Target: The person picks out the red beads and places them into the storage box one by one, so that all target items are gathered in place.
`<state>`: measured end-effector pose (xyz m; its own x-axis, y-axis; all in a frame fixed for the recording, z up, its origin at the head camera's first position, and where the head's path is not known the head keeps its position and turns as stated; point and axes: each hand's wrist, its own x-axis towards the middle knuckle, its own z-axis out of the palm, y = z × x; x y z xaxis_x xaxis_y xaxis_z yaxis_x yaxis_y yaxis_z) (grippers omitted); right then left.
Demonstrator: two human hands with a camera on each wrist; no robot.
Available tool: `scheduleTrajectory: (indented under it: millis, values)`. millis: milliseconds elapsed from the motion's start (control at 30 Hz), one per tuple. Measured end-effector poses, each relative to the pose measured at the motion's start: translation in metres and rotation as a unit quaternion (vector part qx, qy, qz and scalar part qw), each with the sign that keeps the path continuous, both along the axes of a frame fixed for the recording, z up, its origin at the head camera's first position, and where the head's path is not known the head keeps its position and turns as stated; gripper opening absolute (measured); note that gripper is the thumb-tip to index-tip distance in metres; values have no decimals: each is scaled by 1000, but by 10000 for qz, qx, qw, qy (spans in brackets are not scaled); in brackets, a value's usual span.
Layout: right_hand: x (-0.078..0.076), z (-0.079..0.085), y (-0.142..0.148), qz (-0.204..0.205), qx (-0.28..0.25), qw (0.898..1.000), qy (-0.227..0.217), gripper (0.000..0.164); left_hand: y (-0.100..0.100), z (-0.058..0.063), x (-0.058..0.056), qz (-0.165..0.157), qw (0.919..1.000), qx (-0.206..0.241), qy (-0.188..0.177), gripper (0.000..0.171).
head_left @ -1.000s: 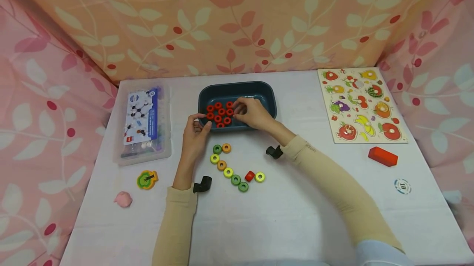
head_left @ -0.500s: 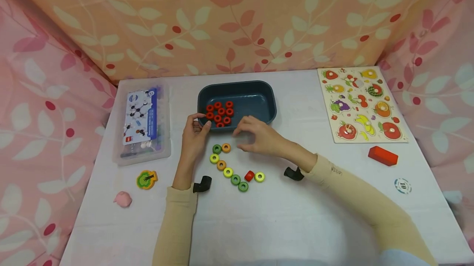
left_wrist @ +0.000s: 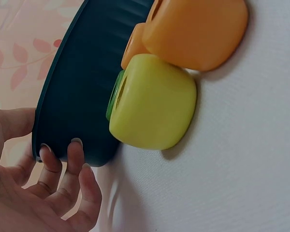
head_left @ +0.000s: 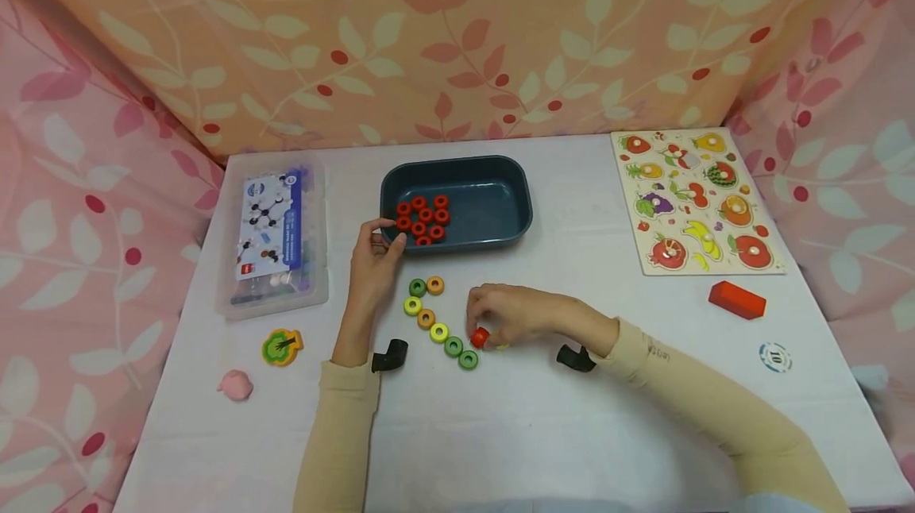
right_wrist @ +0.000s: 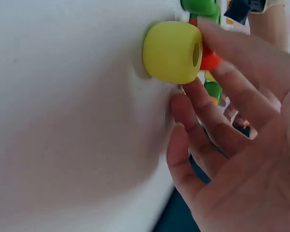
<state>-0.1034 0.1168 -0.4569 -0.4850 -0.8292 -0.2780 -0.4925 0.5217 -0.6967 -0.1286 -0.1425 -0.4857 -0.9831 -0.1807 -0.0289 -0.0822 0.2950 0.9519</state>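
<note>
My left hand (head_left: 375,263) holds the near-left corner of a dark blue tray (head_left: 486,211), thumb and finger at its rim. Several red ring beads (head_left: 425,215) lie inside on the tray's left. In the left wrist view, fingertips (left_wrist: 76,142) rest against the tray wall. My right hand (head_left: 525,313) pinches a red bead (head_left: 480,337) between thumb and finger, low over the table. A yellow bead (right_wrist: 169,53) stands right beside those fingers, mostly hidden by the hand in the head view. Green, yellow and orange beads (head_left: 439,332) run in a slanting line left of it.
A clear plastic case (head_left: 272,235) stands at the left, with a tree-shaped piece (head_left: 282,347) and a pink lump (head_left: 236,385) in front. At the right lie a fruit puzzle board (head_left: 696,203), a red block (head_left: 737,300) and a round chip (head_left: 775,357). Patterned curtains surround the table.
My right hand has moved out of the tray and toward me, down to the red bead near the line, and now pinches it. The left hand stays on the tray corner.
</note>
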Motion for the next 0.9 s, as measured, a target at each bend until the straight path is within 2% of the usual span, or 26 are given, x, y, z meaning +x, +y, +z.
scheduleTrajectory:
  millis: [67, 167, 300, 433, 600, 700, 800, 900]
  values:
    - [-5, 0, 0, -178, -215, 9996, 70, 18, 0, 0, 0, 0, 10000, 27, -1, 36]
    - [-17, 6, -2, -609, -797, 9946, 271, 18, 0, 2, 0, 16, 10000, 36, -20, 36]
    - [-40, 19, -1, -1176, -1574, 9782, 671, 26, 0, 2, 1, 4, 10000, 14, -19, 36]
    - [-63, 26, 0, -1728, -1921, 9619, 890, 25, -1, 0, 1, -22, 10000, 16, 42, 36]
    - [-88, 24, -4, -2632, -1871, 9436, 730, 22, -1, -2, 0, -23, 10000, -31, 52, 36]
    - [-97, 19, -9, -3018, -1633, 9375, 570, 23, -1, -2, 0, -34, 10000, -45, 72, 35]
    - [-104, 12, -15, -3043, -1285, 9425, 516, 24, -1, -1, 0, -36, 9999, -23, 102, 35]
    - [-109, 5, -21, -2874, -977, 9511, 579, 23, -1, -1, 0, -43, 9999, -28, 105, 35]
